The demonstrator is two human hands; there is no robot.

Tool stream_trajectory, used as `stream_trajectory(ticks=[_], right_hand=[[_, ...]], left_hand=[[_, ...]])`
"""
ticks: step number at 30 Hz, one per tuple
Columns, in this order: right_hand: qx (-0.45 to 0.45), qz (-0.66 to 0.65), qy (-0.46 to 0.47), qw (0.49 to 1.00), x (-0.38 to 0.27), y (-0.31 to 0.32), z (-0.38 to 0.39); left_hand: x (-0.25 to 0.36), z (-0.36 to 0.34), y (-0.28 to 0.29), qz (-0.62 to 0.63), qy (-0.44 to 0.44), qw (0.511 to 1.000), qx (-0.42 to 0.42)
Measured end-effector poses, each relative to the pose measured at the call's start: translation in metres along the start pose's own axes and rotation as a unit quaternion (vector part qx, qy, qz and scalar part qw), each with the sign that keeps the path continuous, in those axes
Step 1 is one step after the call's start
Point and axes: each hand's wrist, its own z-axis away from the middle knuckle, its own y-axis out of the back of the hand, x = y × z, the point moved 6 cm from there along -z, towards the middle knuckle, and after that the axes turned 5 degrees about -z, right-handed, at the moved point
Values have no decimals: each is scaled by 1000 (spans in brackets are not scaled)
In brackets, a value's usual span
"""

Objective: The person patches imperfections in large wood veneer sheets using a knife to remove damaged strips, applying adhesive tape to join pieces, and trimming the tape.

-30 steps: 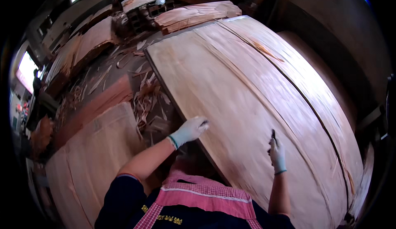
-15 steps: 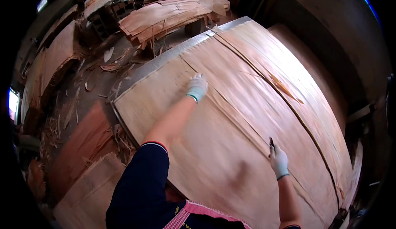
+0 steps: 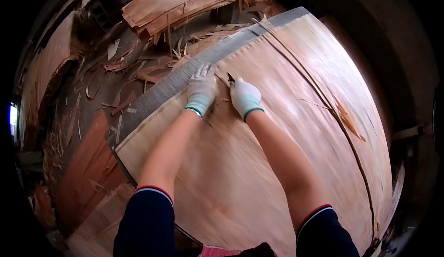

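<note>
A large pale wood veneer sheet (image 3: 240,164) lies over a grey metal-topped table (image 3: 162,89). My left hand (image 3: 201,89), in a white glove with a green cuff, rests near the sheet's far edge, its fingers stretched out together over the edge. Close to its right, my gloved right hand (image 3: 245,97) is closed around a small dark knife (image 3: 231,78), whose tip points up and away. A narrow veneer strip (image 3: 222,79) and small scraps lie between the two hands. The knife's handle is mostly hidden in my fist.
A long dark gap (image 3: 330,106) runs down the sheet's right part, with a loose brown splinter (image 3: 348,120) beside it. Beyond the table stands a stack of veneer sheets (image 3: 185,2). Scraps litter the floor (image 3: 99,92) at left, near reddish sheets (image 3: 90,164).
My right hand has swept from the lower right up to the sheet's far edge, carrying the knife. My left hand has shifted slightly left toward that edge. The view has also shifted.
</note>
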Motion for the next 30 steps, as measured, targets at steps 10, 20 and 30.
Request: stream_trajectory(ticks=[10,20,30], right_hand=[[-16,59,53,997,21,-5,7],[-32,60,-112,991,204,57,237],[-77,87,-199,973,433,109,486]], left_hand=[[10,0,-17,-86,16,989,-122],[222,99,-2,31,-179,983,21],[262,164,-42,-85,-171,979,-66]])
